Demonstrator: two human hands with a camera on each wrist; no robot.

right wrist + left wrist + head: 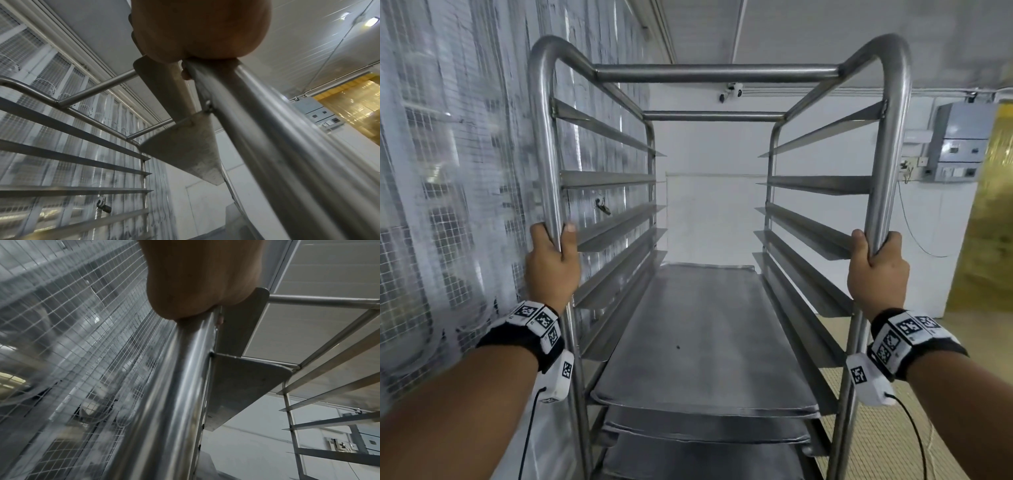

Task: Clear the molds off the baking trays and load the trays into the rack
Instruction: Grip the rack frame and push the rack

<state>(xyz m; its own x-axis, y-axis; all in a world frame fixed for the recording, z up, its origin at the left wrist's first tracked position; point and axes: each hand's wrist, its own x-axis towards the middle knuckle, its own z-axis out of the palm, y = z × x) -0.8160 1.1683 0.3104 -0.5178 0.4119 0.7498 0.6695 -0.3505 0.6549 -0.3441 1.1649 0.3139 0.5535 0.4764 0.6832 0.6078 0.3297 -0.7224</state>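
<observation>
A tall steel tray rack (715, 73) stands right in front of me. My left hand (553, 262) grips its near left upright post (543, 144), and my right hand (876, 270) grips the near right post (893, 147). A flat grey baking tray (698, 339) lies on the rack's runners at waist height, with two more trays (705, 433) stacked on lower runners. The upper runners (606, 132) hold nothing. From the left wrist view the palm (197, 277) wraps the shiny post (174, 386); the right wrist view shows the same, palm (201, 27) on post (277, 138). No molds are in sight.
A wire-mesh window wall with clear plastic strips (448, 171) runs close along the rack's left side. A white wall (709, 192) lies beyond the rack. An electrical panel (962, 140) and a yellow strip curtain (993, 219) are at the right, over tiled floor (887, 428).
</observation>
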